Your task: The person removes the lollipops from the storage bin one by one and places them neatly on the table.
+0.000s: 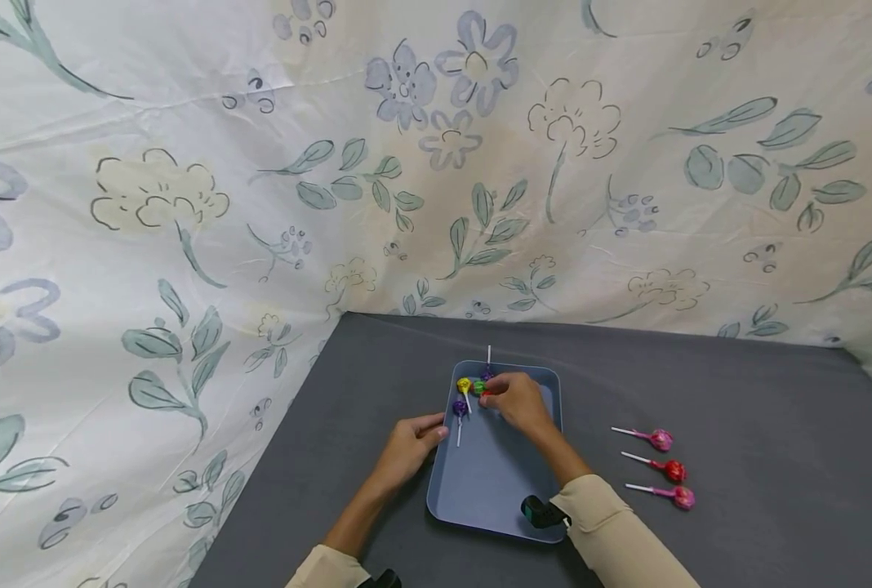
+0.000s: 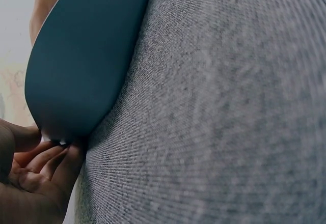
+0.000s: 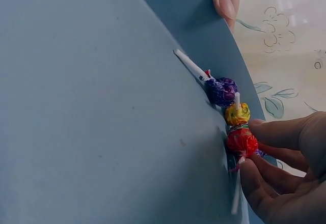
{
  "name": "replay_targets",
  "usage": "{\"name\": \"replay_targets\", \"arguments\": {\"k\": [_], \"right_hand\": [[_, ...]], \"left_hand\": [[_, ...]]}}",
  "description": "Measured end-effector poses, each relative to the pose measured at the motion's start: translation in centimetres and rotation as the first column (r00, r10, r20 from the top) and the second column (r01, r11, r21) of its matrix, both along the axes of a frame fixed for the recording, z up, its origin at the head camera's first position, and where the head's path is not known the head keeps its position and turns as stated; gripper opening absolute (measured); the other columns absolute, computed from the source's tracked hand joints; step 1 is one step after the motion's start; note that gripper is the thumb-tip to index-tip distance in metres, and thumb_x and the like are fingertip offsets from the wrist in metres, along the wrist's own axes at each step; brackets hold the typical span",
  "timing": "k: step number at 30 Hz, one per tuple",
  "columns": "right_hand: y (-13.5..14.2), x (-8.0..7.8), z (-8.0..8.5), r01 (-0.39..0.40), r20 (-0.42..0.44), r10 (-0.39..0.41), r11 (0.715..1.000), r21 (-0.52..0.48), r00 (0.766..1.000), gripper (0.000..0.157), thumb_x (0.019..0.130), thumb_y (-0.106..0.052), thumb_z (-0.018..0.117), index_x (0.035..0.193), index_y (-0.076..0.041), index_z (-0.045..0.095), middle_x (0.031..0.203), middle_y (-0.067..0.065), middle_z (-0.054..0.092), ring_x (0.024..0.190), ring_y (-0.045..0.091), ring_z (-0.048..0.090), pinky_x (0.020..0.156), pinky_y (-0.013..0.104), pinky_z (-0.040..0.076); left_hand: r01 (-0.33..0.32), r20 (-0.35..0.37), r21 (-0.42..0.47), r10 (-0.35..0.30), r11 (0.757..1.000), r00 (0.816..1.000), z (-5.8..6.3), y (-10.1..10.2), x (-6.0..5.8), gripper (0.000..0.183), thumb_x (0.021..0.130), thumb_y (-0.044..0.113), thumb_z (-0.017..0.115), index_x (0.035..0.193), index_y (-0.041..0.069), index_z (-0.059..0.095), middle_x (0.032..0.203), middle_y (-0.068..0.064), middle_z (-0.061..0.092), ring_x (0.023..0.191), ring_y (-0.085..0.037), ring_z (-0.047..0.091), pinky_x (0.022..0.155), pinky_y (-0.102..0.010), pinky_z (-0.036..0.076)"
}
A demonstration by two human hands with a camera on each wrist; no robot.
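Note:
My right hand (image 1: pixel 518 402) reaches into the far part of a blue-grey tray (image 1: pixel 491 490). Its thumb and fingers pinch a red-wrapped lollipop (image 3: pixel 242 141), whose white stick points down in the right wrist view. Beside it in the tray lie a yellow lollipop (image 1: pixel 464 385), a green one (image 1: pixel 479 388) and a purple one (image 1: pixel 460 407). Another purple lollipop (image 1: pixel 488 374) is partly hidden by the hand, its stick reaching over the far rim. At the tray's left side my left hand (image 1: pixel 409 447) grips the rim, thumb on top and fingers against the outer side.
Right of the tray, three lollipops lie in a column on the grey cloth: a pink one (image 1: pixel 660 440), a red one (image 1: pixel 674 470) and another pink one (image 1: pixel 683 497). A flowered curtain (image 1: pixel 436 204) hangs behind the table's far edge.

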State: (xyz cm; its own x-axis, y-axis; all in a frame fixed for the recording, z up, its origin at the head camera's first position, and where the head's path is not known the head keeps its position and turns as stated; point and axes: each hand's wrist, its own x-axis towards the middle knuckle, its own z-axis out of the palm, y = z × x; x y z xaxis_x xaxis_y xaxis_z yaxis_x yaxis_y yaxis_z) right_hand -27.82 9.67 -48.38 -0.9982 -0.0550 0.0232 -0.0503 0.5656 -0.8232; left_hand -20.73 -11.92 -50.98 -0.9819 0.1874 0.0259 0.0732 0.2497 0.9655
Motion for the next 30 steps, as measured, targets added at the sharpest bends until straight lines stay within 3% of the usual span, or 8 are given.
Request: {"name": "replay_targets", "arguments": {"k": [14, 30], "right_hand": [[0.2, -0.1, -0.3, -0.022, -0.021, 0.023, 0.998, 0.053, 1.000, 0.017, 0.086, -0.005, 0.087, 0.103, -0.003, 0.082, 0.098, 0.010, 0.079, 0.090, 0.024, 0.068, 0.082, 0.043, 0.056], [1.1, -0.5, -0.1, -0.014, -0.011, 0.014, 0.998, 0.055, 1.000, 0.018, 0.089, -0.005, 0.084, 0.107, -0.002, 0.081, 0.101, 0.012, 0.079, 0.091, 0.026, 0.069, 0.080, 0.043, 0.058]], "left_hand": [[-0.024, -0.031, -0.044, 0.022, 0.999, 0.999, 0.0, 0.5, 0.1, 0.037, 0.107, 0.010, 0.063, 0.138, -0.011, 0.064, 0.134, -0.028, 0.069, 0.122, -0.036, 0.069, 0.098, -0.042, 0.061], [-0.031, -0.001, 0.016, 0.031, 0.999, 1.000, -0.2, 1.0, 0.0, 0.037, 0.107, 0.007, 0.061, 0.139, -0.013, 0.062, 0.134, -0.030, 0.068, 0.122, -0.040, 0.069, 0.096, -0.046, 0.061]]}}
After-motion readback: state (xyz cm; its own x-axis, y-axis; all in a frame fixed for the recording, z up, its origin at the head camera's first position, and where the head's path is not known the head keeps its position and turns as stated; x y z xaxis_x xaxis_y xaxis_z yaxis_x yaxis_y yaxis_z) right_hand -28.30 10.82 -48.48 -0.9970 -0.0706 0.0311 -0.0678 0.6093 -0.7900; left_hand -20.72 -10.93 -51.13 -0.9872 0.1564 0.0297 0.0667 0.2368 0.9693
